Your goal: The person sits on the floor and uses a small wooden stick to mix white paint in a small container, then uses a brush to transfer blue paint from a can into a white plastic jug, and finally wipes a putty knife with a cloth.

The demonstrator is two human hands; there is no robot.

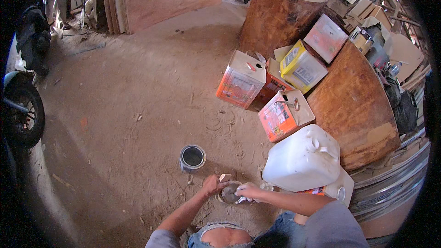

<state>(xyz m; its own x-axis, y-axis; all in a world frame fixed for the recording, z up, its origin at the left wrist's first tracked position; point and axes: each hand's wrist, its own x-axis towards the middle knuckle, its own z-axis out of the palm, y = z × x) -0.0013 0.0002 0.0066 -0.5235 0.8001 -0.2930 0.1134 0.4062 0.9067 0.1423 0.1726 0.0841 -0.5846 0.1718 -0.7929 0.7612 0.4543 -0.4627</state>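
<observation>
A round, shallow container with a greyish inside (228, 194) sits on the dirt floor between my hands, in front of my knees. My left hand (212, 185) is closed at its left rim, beside a small flat tan piece (225, 177) that sticks up there. I cannot make out whether that piece is in the fingers. Over the right side of the container, my right hand (248, 191) is closed, with something small and whitish at its fingertips. An open metal can (192, 157), dark inside, stands just beyond my left hand. Right of my right hand lies a small clear object (266, 186).
A big white plastic jug (301, 158) stands close to my right arm. Beyond it are orange-and-white square tins (241, 78), a yellow tin (303, 66) and brown curved sheets (353, 110). Metal strips (390, 183) lie far right. A motorcycle wheel (25, 115) is at left.
</observation>
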